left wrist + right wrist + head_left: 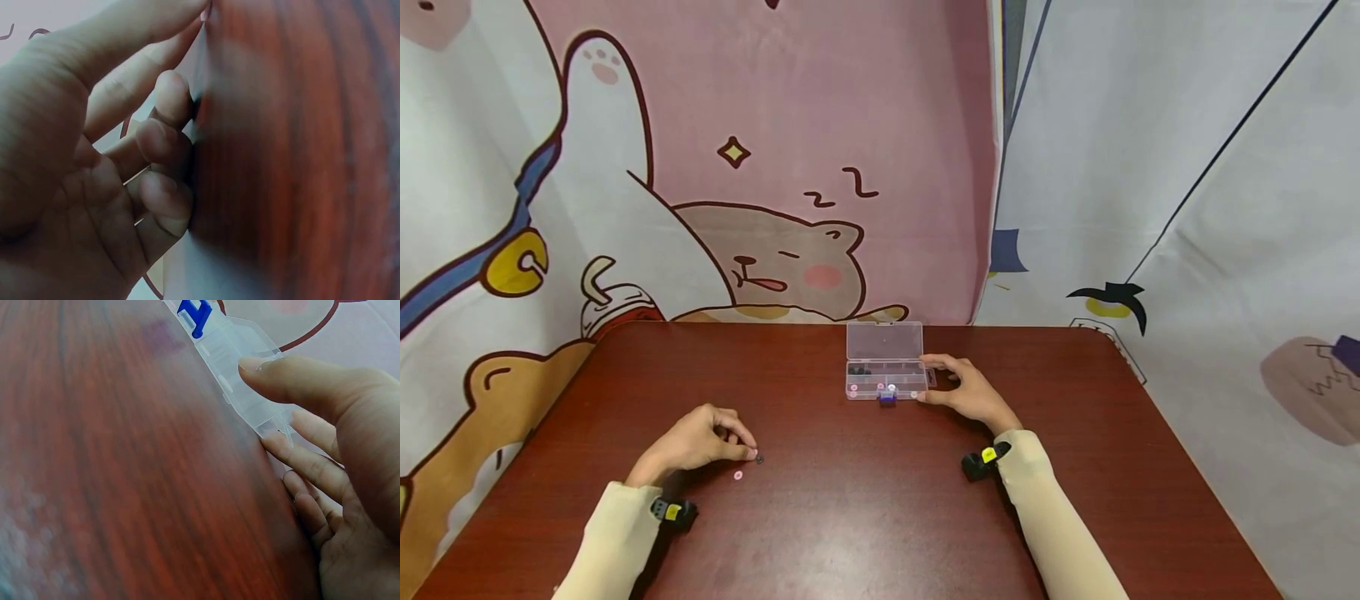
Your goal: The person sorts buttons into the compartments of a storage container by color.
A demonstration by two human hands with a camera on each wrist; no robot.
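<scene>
My left hand (703, 440) is low over the table, thumb and forefinger tips brought together on a small dark round piece (760, 459). Its other fingers curl in toward the palm, as the left wrist view shows. Just in front of that hand lies a small pink disc (738, 476) with a pale centre. My right hand (966, 392) grips the right end of a clear plastic compartment box (885, 375), thumb on the near side and fingers behind. The box's lid (884, 341) stands raised. Dark pieces sit in a left back compartment; pink and white ones are in the front row.
A blue latch (887, 400) is on the box's front edge. The brown wooden table (850, 517) ends at a cartoon-printed cloth (820, 100) behind the box. Black devices (676, 513) are strapped at both wrists.
</scene>
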